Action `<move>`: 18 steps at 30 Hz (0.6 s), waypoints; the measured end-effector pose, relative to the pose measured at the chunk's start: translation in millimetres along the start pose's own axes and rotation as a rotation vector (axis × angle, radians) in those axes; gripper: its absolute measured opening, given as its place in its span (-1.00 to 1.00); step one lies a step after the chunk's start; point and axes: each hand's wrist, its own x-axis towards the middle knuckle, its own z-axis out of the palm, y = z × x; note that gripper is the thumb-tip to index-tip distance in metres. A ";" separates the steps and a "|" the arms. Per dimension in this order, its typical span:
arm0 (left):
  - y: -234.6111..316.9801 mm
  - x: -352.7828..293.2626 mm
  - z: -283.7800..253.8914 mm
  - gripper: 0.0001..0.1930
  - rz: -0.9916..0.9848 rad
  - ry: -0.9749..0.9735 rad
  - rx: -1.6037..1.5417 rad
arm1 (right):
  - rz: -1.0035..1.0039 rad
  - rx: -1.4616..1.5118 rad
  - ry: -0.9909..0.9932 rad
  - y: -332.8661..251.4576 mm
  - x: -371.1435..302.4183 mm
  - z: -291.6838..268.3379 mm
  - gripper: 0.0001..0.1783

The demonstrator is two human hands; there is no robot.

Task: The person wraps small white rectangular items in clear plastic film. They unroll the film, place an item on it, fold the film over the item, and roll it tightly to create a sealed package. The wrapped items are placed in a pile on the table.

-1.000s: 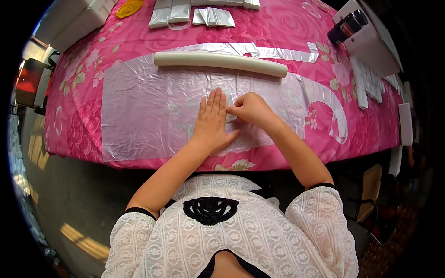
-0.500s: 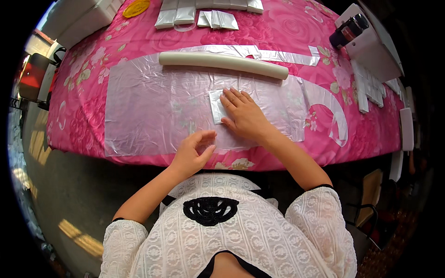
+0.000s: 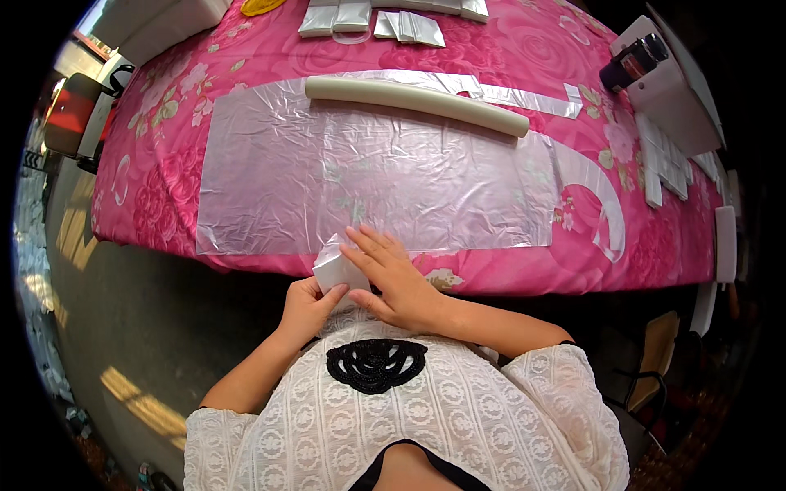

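A small folded square of white plastic film (image 3: 332,263) is held upright at the table's near edge, close to my body. My left hand (image 3: 307,311) pinches its lower left part between thumb and fingers. With fingers stretched out flat, my right hand (image 3: 397,282) lies against the packet's right side and covers part of it. Just beyond both hands a large translucent plastic sheet (image 3: 270,176) is spread over the table, wrinkled. Across the sheet's far part rests a long cream-coloured tube (image 3: 417,105).
A pink floral cloth (image 3: 164,188) covers the table. Several folded white packets (image 3: 413,29) lie at the far side, more (image 3: 661,159) at the right. A dark bottle (image 3: 634,61) stands by a white box (image 3: 675,98). Plastic strips (image 3: 606,200) curve beside the sheet.
The folded packet has left the sheet and come toward my body. My left hand has closed on it, and my right hand has moved nearer and left with it.
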 end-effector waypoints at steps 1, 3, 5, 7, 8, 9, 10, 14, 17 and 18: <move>10.5 1.9 -0.7 -0.82 0.045 -0.045 0.112 | -0.011 0.008 0.077 1.9 4.7 -17.2 -0.32; 36.7 7.8 -1.4 -0.81 0.141 -0.145 0.343 | 0.056 0.217 0.081 10.4 11.5 -49.3 -0.39; 57.1 13.0 7.2 -0.83 0.270 -0.201 0.384 | 0.161 0.485 0.014 12.5 17.9 -75.6 -0.45; 72.8 16.8 13.4 -0.84 0.316 -0.286 0.432 | 0.307 0.815 -0.129 9.2 22.2 -94.6 -0.49; 76.0 18.3 16.2 -0.85 0.326 -0.300 0.432 | 0.282 0.843 -0.094 7.8 23.1 -96.5 -0.58; 78.6 19.7 18.8 -0.85 0.336 -0.313 0.431 | 0.297 0.847 -0.136 7.0 23.0 -101.2 -0.62; 80.1 20.8 21.2 -0.85 0.346 -0.325 0.430 | 0.312 0.852 -0.178 6.6 22.2 -107.2 -0.66; 79.7 23.0 26.5 -0.87 0.377 -0.363 0.475 | 0.293 0.789 -0.207 4.4 19.3 -109.3 -0.80; 78.0 24.0 26.8 -0.89 0.374 -0.375 0.519 | 0.321 0.728 -0.300 8.6 18.6 -110.6 -0.81; 77.8 24.3 26.9 -0.89 0.379 -0.376 0.525 | 0.328 0.739 -0.299 9.5 18.1 -110.0 -0.82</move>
